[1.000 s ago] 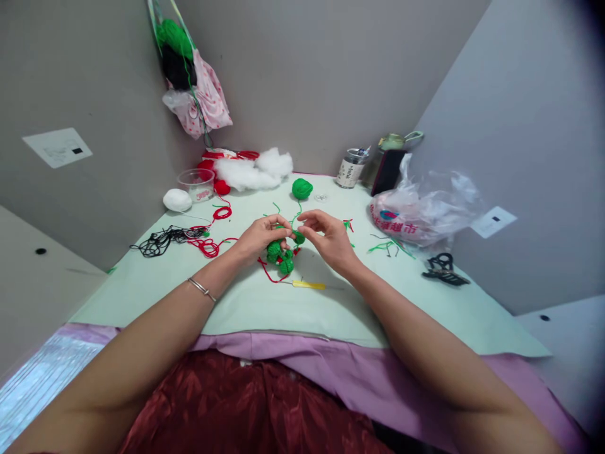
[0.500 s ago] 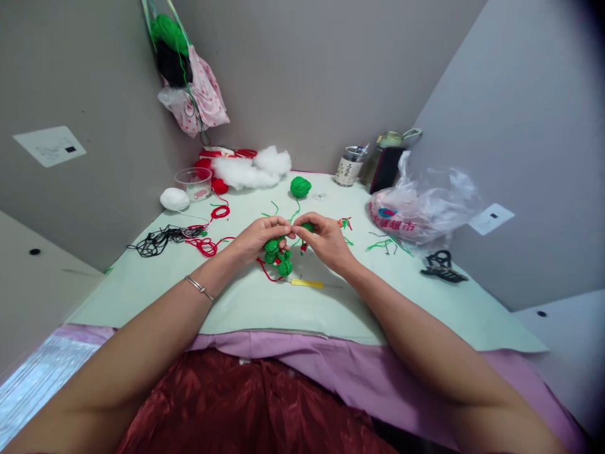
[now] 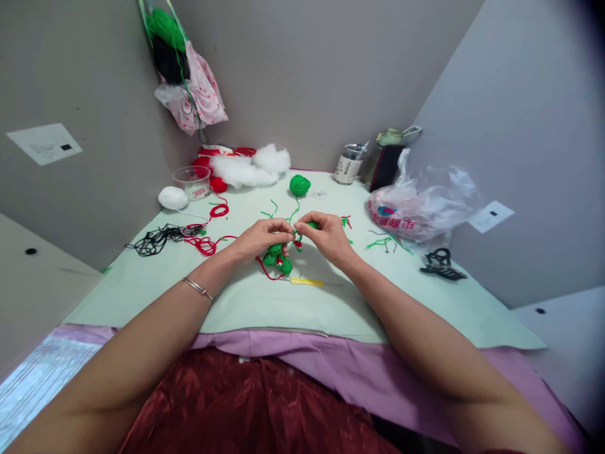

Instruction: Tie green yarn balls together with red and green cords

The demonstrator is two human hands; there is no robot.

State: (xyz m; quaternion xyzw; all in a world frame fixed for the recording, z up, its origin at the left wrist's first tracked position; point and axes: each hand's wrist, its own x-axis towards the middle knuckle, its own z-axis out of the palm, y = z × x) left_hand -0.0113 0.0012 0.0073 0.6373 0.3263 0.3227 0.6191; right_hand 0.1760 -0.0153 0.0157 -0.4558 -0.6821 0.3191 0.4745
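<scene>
Over the middle of the table, my left hand (image 3: 265, 238) is closed on a green crocheted piece (image 3: 278, 257) with small red parts, which hangs below its fingers. My right hand (image 3: 326, 234) pinches near a second bit of green crochet (image 3: 311, 224), partly hidden by its fingers. A small red-and-green part (image 3: 297, 244) dangles between the hands. Green yarn runs up from there to a green yarn ball (image 3: 299, 185). A yellow-handled crochet hook (image 3: 307, 282) lies on the table just below, near a red yarn tail (image 3: 267, 272).
On the left are tangled black yarn (image 3: 163, 240), red yarn (image 3: 203, 244), a white yarn ball (image 3: 172, 198) and a clear tub (image 3: 191, 183). White stuffing (image 3: 246, 169) sits behind. At right are a plastic bag (image 3: 416, 205), a black claw clip (image 3: 442, 265), yarn scraps (image 3: 385, 242) and a labelled jar (image 3: 348, 165).
My fingertips, which met half a second ago, have drawn slightly apart. The small red-and-green part has shifted a little up and left. The camera view has moved slightly.
</scene>
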